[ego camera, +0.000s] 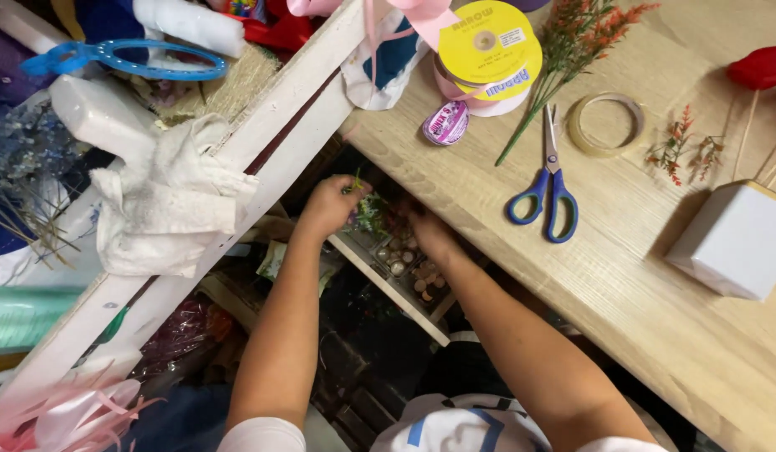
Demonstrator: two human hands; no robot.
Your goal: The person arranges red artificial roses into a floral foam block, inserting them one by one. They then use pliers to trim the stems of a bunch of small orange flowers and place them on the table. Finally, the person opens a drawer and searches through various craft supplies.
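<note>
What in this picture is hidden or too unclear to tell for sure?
Head view, the only one:
- Right hand: its fingers are lost in the dark gap under the wooden table edge.
- Left hand: it pinches something green, too small to name.
- Small round pieces in the tray: too small and shadowed to identify.
- White box: cut off by the right edge.

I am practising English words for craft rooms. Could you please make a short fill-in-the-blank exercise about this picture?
1. The scissors on the wooden table have ____ handles.
2. The ribbon spool has a ____ top.
3. Both hands, left hand and right hand, reach ____ the table edge.
4. The box by the right edge is ____.

Missing words: blue; yellow; below; white
</note>
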